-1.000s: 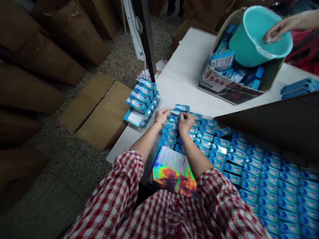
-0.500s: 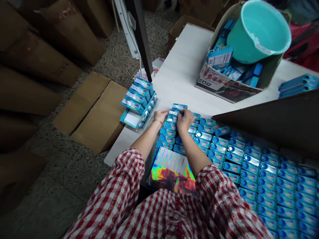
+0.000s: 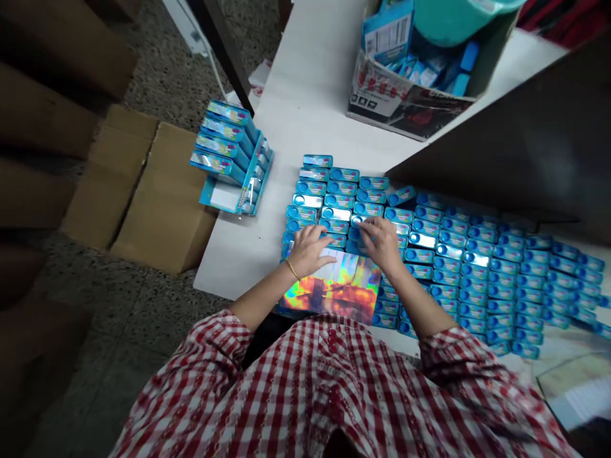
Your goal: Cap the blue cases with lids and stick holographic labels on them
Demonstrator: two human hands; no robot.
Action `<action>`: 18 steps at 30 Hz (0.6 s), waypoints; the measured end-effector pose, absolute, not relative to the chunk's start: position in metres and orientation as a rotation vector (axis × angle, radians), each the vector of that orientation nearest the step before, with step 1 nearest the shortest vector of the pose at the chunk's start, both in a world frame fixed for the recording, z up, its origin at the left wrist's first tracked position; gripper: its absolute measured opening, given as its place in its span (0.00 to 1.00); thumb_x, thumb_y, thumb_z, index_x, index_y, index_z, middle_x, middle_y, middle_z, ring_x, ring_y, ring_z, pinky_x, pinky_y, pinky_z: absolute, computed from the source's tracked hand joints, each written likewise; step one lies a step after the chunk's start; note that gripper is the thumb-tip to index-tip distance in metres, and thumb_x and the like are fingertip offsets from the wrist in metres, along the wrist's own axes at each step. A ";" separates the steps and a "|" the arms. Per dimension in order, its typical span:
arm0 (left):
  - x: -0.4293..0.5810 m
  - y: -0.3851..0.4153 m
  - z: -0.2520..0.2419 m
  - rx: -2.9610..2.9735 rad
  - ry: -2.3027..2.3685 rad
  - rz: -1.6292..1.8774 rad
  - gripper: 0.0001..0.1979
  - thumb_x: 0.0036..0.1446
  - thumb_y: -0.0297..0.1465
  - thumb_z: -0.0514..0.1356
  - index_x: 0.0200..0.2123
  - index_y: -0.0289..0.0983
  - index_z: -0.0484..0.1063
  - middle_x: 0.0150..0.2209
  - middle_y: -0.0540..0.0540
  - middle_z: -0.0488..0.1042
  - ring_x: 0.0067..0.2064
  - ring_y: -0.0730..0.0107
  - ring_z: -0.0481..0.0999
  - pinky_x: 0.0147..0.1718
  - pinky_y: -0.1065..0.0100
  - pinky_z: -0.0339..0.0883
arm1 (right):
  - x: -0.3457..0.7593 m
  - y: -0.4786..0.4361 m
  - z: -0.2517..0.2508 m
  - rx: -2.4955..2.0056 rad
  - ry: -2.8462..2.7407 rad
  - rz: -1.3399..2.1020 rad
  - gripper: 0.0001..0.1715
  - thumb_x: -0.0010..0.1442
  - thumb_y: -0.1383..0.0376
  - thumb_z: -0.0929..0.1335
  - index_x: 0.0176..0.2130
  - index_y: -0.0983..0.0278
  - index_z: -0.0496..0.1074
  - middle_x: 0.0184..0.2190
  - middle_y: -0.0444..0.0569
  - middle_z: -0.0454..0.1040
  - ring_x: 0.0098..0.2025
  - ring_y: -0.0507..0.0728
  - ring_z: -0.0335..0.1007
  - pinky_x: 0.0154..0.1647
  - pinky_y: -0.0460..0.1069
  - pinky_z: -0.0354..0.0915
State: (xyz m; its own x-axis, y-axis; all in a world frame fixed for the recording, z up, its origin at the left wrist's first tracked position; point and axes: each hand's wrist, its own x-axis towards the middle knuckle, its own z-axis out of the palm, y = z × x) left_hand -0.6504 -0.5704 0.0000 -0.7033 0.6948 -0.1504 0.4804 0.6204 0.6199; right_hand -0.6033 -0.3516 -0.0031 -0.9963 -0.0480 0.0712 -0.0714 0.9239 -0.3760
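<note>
Rows of small blue boxes with rounded corners (image 3: 449,264) stand packed side by side on the white table. My left hand (image 3: 308,251), with a bangle at the wrist, is over the upper left edge of a shiny rainbow sheet (image 3: 329,294). Its fingers are spread and hold nothing visible. Above the boxes just right of the sheet is my right hand (image 3: 383,245), fingers bent and thumb apart, with nothing discernible between them. The sheet lies over the front left boxes, close to my body; pale strips run along its far part.
Left on the table stands a blue display tray (image 3: 258,175) with upright packs (image 3: 224,143). A carton (image 3: 401,105) of blue packs and a teal bucket (image 3: 443,22) is at the back. A dark panel (image 3: 515,146) borders the boxes. Brown cartons (image 3: 157,191) occupy the floor at left.
Both hands have come back toward my body from the far left column of boxes, leaving a silvery-topped box there. The left hand has spread its fingers over the sheet. The view has shifted.
</note>
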 end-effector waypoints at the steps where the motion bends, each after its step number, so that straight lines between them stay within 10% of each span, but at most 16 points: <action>1: -0.637 -0.565 -0.001 0.973 2.458 0.721 0.19 0.48 0.42 0.64 0.42 0.41 0.73 0.53 0.42 0.66 0.55 0.53 0.61 0.50 0.54 0.54 | -0.584 -0.352 -0.003 0.140 -3.046 0.586 0.17 0.63 0.63 0.60 0.47 0.62 0.73 0.40 0.52 0.70 0.42 0.58 0.62 0.41 0.53 0.55; 10: -0.614 -0.552 -0.028 0.892 2.570 0.687 0.15 0.47 0.38 0.65 0.37 0.39 0.70 0.55 0.41 0.65 0.57 0.54 0.59 0.50 0.54 0.55 | -0.524 -0.387 -0.046 0.379 -3.098 0.346 0.20 0.65 0.66 0.57 0.53 0.65 0.67 0.48 0.57 0.70 0.47 0.61 0.60 0.42 0.55 0.57; 18: -0.612 -0.553 -0.031 0.869 2.545 0.809 0.13 0.49 0.39 0.63 0.37 0.39 0.71 0.54 0.42 0.66 0.57 0.54 0.59 0.51 0.53 0.53 | -0.523 -0.378 0.008 0.297 -2.995 0.973 0.12 0.63 0.64 0.62 0.38 0.63 0.74 0.39 0.52 0.74 0.43 0.58 0.66 0.43 0.53 0.60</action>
State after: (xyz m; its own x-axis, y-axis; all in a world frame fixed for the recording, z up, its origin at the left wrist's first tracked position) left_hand -0.6116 -0.5534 -0.0313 -0.7587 0.6396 -0.1234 0.4508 0.6523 0.6093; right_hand -0.5228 -0.3785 0.0077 -0.9822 -0.1843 0.0369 -0.1708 0.7931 -0.5846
